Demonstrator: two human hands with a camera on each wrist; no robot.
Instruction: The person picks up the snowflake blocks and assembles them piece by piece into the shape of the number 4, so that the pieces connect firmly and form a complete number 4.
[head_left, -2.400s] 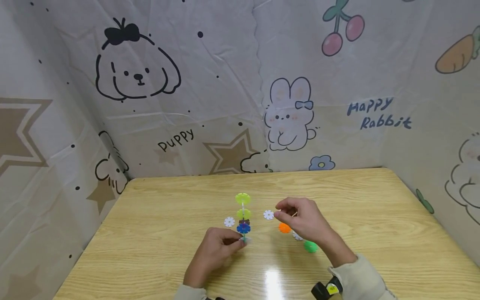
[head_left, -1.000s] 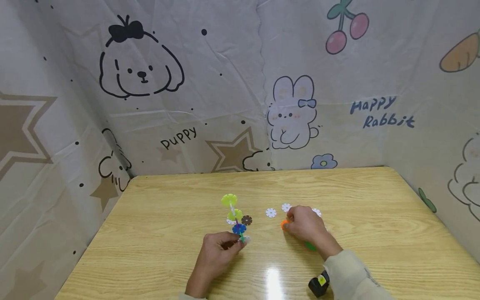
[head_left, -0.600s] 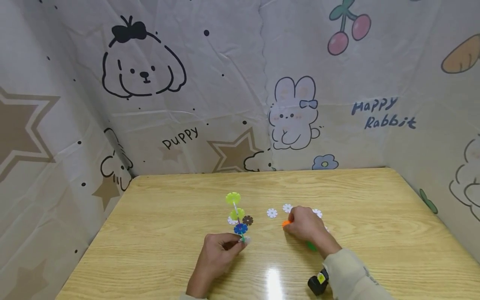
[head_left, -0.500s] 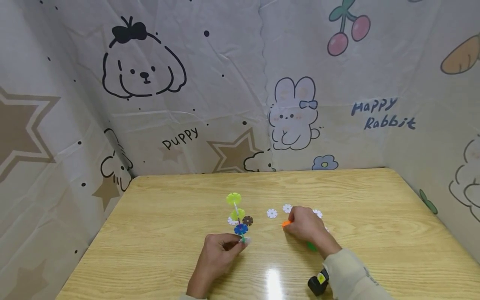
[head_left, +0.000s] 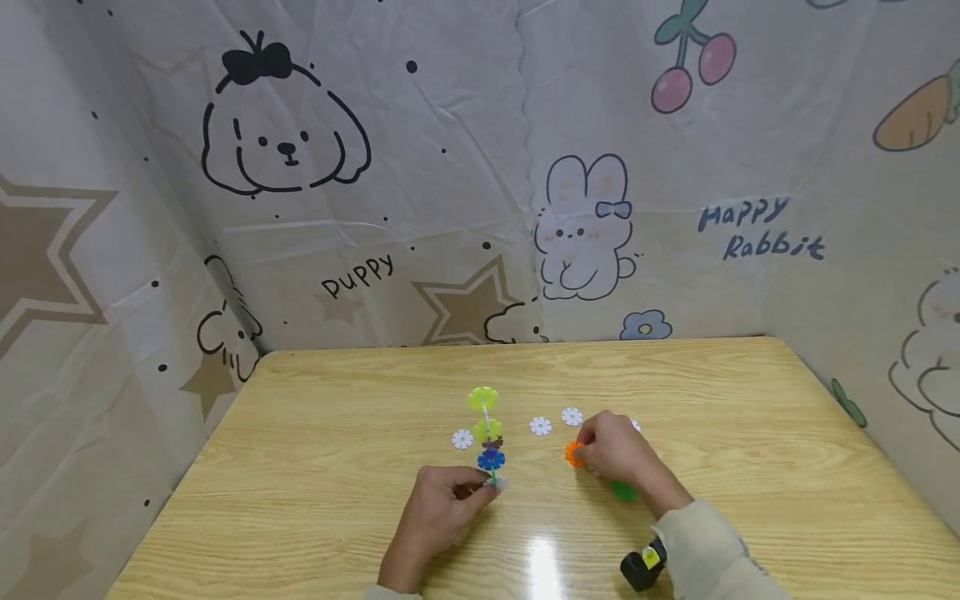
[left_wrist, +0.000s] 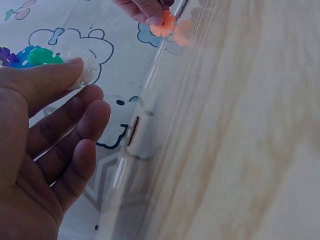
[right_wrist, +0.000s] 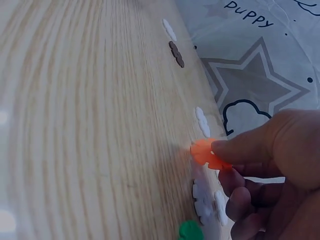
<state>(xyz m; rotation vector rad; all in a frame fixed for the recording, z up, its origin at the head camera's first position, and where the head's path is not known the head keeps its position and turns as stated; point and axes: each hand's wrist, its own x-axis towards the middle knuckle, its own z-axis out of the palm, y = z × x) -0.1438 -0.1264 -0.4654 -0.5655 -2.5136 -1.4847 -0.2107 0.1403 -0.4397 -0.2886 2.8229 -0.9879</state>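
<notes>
- Printed cloth, hanging behind the table.
- Left hand, thumb and fingers pinching a white end disc.
- Right hand, thumb and fingers clamped on an orange disc; whether it touches the table, cannot tell.
- Chain of notched discs, running forward from the left hand: green, blue, purple, yellow.
- Loose white discs, on the table near the orange disc.

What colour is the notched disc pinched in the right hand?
Orange: the notched disc in the right hand shows best in the right wrist view.
</notes>
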